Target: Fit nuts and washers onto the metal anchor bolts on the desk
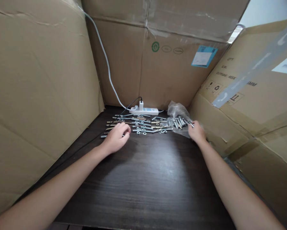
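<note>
My left hand (118,135) is curled low over the left end of the laid-out hardware. A metal rod (104,136) sticks out on its left side, and a bit of metal shows at its fingertips. Pinched in the fingers of my right hand (196,131) is a short metal bolt (191,125), held at the right edge of a clear plastic bag (177,108). Several shiny bolts (179,122) lie in a heap on the bag. Between my hands, metal rods (143,130) lie in rows, with nuts and washers (144,134) among them.
A white power strip (145,111) with a plugged-in white adapter (141,104) stands behind the hardware. Its white cable (105,54) climbs the back box; a black cable (85,144) runs left. Cardboard boxes (44,80) wall the dark table (143,185) left, back and right.
</note>
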Demonstrator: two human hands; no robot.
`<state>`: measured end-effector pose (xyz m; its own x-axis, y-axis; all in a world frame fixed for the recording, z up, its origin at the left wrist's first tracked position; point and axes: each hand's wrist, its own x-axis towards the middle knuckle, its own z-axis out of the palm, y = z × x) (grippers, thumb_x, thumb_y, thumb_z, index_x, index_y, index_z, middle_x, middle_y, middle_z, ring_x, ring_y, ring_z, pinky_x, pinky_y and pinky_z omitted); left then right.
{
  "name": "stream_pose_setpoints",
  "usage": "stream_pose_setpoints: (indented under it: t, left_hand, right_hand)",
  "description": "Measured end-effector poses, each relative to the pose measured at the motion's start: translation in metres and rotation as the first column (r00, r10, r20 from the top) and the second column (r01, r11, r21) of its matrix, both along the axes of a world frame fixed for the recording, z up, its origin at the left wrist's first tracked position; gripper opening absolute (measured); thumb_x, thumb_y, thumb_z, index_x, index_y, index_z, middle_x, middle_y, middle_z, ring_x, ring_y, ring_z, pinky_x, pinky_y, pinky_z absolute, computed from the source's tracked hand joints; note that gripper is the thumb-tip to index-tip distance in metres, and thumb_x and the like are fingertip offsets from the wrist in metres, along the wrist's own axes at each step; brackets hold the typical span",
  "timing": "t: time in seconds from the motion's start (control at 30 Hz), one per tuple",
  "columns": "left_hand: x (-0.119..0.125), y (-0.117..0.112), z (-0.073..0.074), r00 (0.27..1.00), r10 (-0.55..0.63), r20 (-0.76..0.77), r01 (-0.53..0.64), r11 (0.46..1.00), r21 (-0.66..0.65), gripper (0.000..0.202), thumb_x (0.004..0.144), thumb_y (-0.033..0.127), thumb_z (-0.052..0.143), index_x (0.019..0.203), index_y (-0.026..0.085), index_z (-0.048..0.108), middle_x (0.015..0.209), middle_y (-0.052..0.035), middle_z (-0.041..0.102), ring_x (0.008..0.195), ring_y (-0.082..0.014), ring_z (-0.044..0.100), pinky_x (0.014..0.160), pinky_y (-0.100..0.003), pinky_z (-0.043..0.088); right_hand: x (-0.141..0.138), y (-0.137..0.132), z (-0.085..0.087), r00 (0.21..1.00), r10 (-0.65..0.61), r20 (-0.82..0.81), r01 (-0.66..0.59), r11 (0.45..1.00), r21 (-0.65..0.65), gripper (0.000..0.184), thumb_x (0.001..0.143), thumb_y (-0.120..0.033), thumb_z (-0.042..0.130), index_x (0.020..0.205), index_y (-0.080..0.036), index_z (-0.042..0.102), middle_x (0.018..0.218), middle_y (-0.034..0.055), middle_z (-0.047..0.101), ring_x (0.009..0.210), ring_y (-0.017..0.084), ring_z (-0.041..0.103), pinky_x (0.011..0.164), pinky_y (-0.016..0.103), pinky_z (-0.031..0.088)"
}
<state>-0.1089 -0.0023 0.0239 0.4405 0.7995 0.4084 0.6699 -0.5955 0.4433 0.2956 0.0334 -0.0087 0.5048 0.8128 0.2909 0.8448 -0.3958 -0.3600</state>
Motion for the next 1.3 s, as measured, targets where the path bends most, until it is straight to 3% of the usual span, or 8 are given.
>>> stream_pose_setpoints:
  t: [0.13, 0.27, 0.47, 0.8, 0.97, 1.07, 1.17, 1.3]
  left_hand:
    - [-0.026, 0.008, -0.003, 0.991, 0.102, -0.09, -0.106, 0.993, -0.043, 0.012, 0.085, 0.023, 0.041, 0.079, 0.02, 0.05, 0.085, -0.0024, 0.053, 0.086, -0.02, 0.048, 0.078, -0.033, 0.038]
    - [-0.036, 0.011, -0.005, 0.972, 0.132, -0.194, -0.15, 0.985, -0.085, 0.011, 0.083, 0.024, 0.041, 0.085, 0.021, 0.051, 0.093, -0.0032, 0.053, 0.095, -0.0224, 0.046, 0.085, -0.036, 0.038]
    - [-0.049, 0.014, -0.001, 0.939, 0.162, -0.305, -0.2, 0.975, -0.099, 0.023, 0.077, 0.014, 0.037, 0.095, 0.021, 0.049, 0.1, -0.0053, 0.051, 0.097, -0.0241, 0.045, 0.087, -0.04, 0.038]
    - [-0.061, 0.012, 0.006, 0.922, 0.052, -0.383, -0.168, 0.946, -0.276, 0.032, 0.062, 0.005, 0.039, 0.09, 0.02, 0.045, 0.096, -0.0058, 0.046, 0.094, -0.0222, 0.047, 0.086, -0.036, 0.041]
    - [-0.065, 0.014, 0.004, 0.917, 0.073, -0.392, -0.175, 0.957, -0.231, 0.033, 0.06, 0.006, 0.041, 0.089, 0.02, 0.046, 0.096, -0.0063, 0.047, 0.092, -0.0224, 0.048, 0.083, -0.034, 0.042]
    - [-0.069, 0.015, 0.003, 0.908, 0.086, -0.411, -0.181, 0.964, -0.197, 0.029, 0.061, 0.007, 0.041, 0.087, 0.02, 0.046, 0.094, -0.0061, 0.047, 0.089, -0.022, 0.048, 0.079, -0.033, 0.042]
    - [-0.07, 0.013, 0.005, 0.892, 0.068, -0.447, -0.179, 0.961, -0.212, 0.023, 0.066, 0.008, 0.04, 0.084, 0.019, 0.048, 0.089, -0.0056, 0.05, 0.083, -0.0212, 0.051, 0.073, -0.032, 0.041]
    - [-0.066, 0.009, 0.008, 0.867, 0.092, -0.489, -0.219, 0.953, -0.209, 0.014, 0.074, 0.012, 0.04, 0.082, 0.019, 0.049, 0.086, -0.0058, 0.053, 0.074, -0.0194, 0.053, 0.065, -0.03, 0.039]
  right_hand:
    - [0.009, 0.014, 0.004, 1.0, -0.016, 0.013, 0.016, 1.0, 0.007, 0.037, 0.085, -0.038, 0.044, 0.111, -0.016, 0.06, 0.096, 0.0178, 0.066, 0.087, 0.029, 0.061, 0.07, 0.036, 0.043]
    - [0.012, 0.03, 0.007, 0.999, -0.001, 0.034, -0.001, 0.998, 0.055, 0.033, 0.08, -0.036, 0.051, 0.106, -0.019, 0.063, 0.098, 0.0145, 0.067, 0.088, 0.027, 0.061, 0.071, 0.034, 0.044]
    - [0.014, 0.043, 0.0, 0.991, 0.133, 0.017, -0.134, 0.981, 0.139, 0.027, 0.077, -0.027, 0.054, 0.099, -0.018, 0.066, 0.091, 0.0106, 0.07, 0.087, 0.024, 0.063, 0.074, 0.032, 0.045]
    - [0.008, 0.014, 0.005, 0.971, 0.224, 0.079, -0.235, 0.956, 0.175, 0.028, 0.079, -0.025, 0.049, 0.101, -0.017, 0.065, 0.09, 0.0099, 0.069, 0.084, 0.023, 0.063, 0.075, 0.032, 0.045]
    - [-0.027, -0.008, 0.02, 0.945, 0.322, 0.062, -0.328, 0.927, 0.184, 0.026, 0.079, -0.026, 0.049, 0.098, -0.016, 0.064, 0.088, 0.0096, 0.069, 0.08, 0.023, 0.061, 0.071, 0.031, 0.044]
    - [-0.071, -0.025, 0.026, 0.856, 0.515, 0.055, -0.517, 0.843, 0.147, 0.022, 0.081, -0.026, 0.048, 0.094, -0.018, 0.064, 0.085, 0.0081, 0.068, 0.076, 0.021, 0.06, 0.069, 0.03, 0.042]
    - [-0.127, -0.04, 0.027, 0.69, 0.723, 0.036, -0.724, 0.689, 0.039, 0.017, 0.083, -0.026, 0.048, 0.089, -0.02, 0.064, 0.083, 0.005, 0.067, 0.076, 0.019, 0.058, 0.067, 0.029, 0.041]
    - [-0.197, -0.047, 0.026, 0.487, 0.871, 0.061, -0.873, 0.488, -0.012, 0.016, 0.085, -0.023, 0.048, 0.092, -0.021, 0.062, 0.086, 0.0037, 0.066, 0.077, 0.017, 0.058, 0.071, 0.028, 0.04]
